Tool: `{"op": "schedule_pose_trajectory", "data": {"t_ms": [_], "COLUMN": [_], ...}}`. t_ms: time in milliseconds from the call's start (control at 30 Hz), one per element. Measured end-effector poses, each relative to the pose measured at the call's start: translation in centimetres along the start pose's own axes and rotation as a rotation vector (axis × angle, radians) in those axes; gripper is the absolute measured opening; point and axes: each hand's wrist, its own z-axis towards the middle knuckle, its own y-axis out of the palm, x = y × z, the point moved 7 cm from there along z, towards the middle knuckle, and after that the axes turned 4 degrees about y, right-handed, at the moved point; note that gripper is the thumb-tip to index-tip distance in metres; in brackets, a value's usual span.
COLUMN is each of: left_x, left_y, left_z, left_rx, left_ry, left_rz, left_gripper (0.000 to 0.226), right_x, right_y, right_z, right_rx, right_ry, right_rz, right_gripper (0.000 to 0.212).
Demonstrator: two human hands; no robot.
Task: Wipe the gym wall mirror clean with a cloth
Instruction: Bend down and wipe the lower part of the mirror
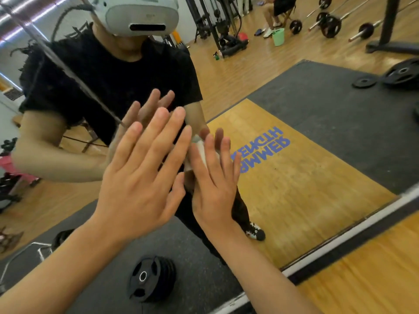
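The wall mirror (306, 109) fills most of the view and reflects a person in a black shirt and the gym floor. My left hand (140, 175) lies flat on the glass with straight, spread fingers and holds nothing. My right hand (215, 177) presses a small white cloth (200, 150) against the mirror with straight fingers. Only a strip of the cloth shows beside the fingers; the rest is hidden under my palm.
The mirror's lower frame (340, 239) runs diagonally at the lower right, with wooden floor (374, 279) below it. Reflected in the glass are a stack of weight plates (150, 279), barbells (333, 23), a green bucket (278, 36) and a seated person.
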Motion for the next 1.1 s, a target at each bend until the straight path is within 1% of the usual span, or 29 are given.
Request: {"op": "schedule_pose_trajectory", "data": {"t_ms": [100, 167, 200, 233, 300, 333, 367, 400, 433, 500, 600, 667, 700, 733, 767, 800, 867, 900, 933, 967, 1033, 1067, 1100], "left_x": [0.5, 0.9, 1.0, 1.2, 1.6, 1.8, 1.9, 2.0, 2.0, 2.0, 1.9, 1.9, 1.8, 1.8, 1.8, 1.8, 1.8, 1.9, 2.0, 2.0, 2.0, 2.1, 2.0], "left_y": [1.3, 2.2, 2.7, 3.1, 3.9, 4.2, 4.5, 4.7, 4.8, 4.8, 4.9, 5.0, 5.1, 5.3, 5.3, 5.4, 5.4, 5.3, 5.2, 5.2, 5.1, 5.1, 5.1], "left_z": [1.3, 1.7, 1.9, 2.1, 2.2, 2.2, 2.1, 2.0, 2.0, 2.1, 2.0, 1.7, 1.7, 1.7, 1.6, 1.6, 1.6, 1.6, 1.6, 1.6, 1.6, 1.7, 1.7], "left_rx": [-0.025, -0.058, -0.078, -0.089, -0.074, -0.057, -0.044, -0.034, -0.026, -0.009, -0.007, -0.012, -0.016, -0.021, -0.021, -0.018, -0.003, 0.006, 0.015, 0.025, 0.038, 0.04, 0.039], "left_ry": [0.012, 0.003, -0.013, -0.033, -0.067, -0.077, -0.08, -0.079, -0.079, -0.077, -0.083, -0.089, -0.098, -0.109, -0.12, -0.125, -0.119, -0.111, -0.106, -0.102, -0.095, -0.091, -0.09], "left_rz": [-0.024, 0.01, 0.032, 0.061, 0.135, 0.172, 0.203, 0.229, 0.24, 0.23, 0.221, 0.214, 0.205, 0.195, 0.19, 0.193, 0.206, 0.216, 0.228, 0.238, 0.245, 0.249, 0.251], "left_gripper": [0.062, 0.066, 0.069, 0.072, 0.076, 0.078, 0.08, 0.082, 0.082, 0.081, 0.078, 0.077, 0.077, 0.077, 0.077, 0.077, 0.078, 0.079, 0.079, 0.08, 0.081, 0.081, 0.081], "right_x": [2.9, 7.3, 9.9, 12.5, 16.4, 17.2, 17.3, 16.7, 15.5, 11.6, 5.6, 4.7, 5.6, 7.2, 9.6, 12.3, 16.4, 16.7, 15.7, 13.6, 7.6, 5.1, 3.8], "right_y": [-0.2, -0.7, -1.0, -1.4, -2.5, -2.8, -2.8, -2.7, -2.4, -1.6, -0.5, -0.5, -0.6, -0.9, -1.3, -2.0, -3.2, -3.2, -3.0, -2.6, -1.1, -0.5, -0.2], "right_z": [-2.3, -6.6, -9.1, -11.6, -15.0, -15.6, -15.3, -14.1, -12.3, -7.8, -2.7, -1.9, -2.5, -3.7, -5.3, -7.1, -10.1, -10.5, -9.8, -8.1, -3.9, -2.4, -1.4], "right_rx": [-0.01, -0.052, -0.08, -0.095, -0.063, -0.022, 0.03, 0.084, 0.126, 0.141, 0.042, -0.015, -0.025, -0.029, -0.014, 0.019, 0.101, 0.141, 0.173, 0.184, 0.129, 0.105, 0.094], "right_ry": [0.007, 0.128, 0.239, 0.388, 0.719, 0.857, 0.942, 0.972, 0.947, 0.771, 0.422, 0.181, 0.109, 0.108, 0.192, 0.347, 0.735, 0.857, 0.876, 0.787, 0.424, 0.269, 0.166], "right_rz": [-0.047, -0.096, -0.115, -0.115, -0.071, -0.016, 0.041, 0.09, 0.124, 0.152, 0.124, 0.072, 0.021, -0.026, -0.052, -0.052, 0.002, 0.029, 0.054, 0.073, 0.08, 0.072, 0.064], "right_gripper": [0.041, 0.039, 0.039, 0.042, 0.051, 0.053, 0.053, 0.053, 0.054, 0.055, 0.047, 0.041, 0.042, 0.044, 0.048, 0.051, 0.053, 0.053, 0.054, 0.054, 0.049, 0.044, 0.039]}}
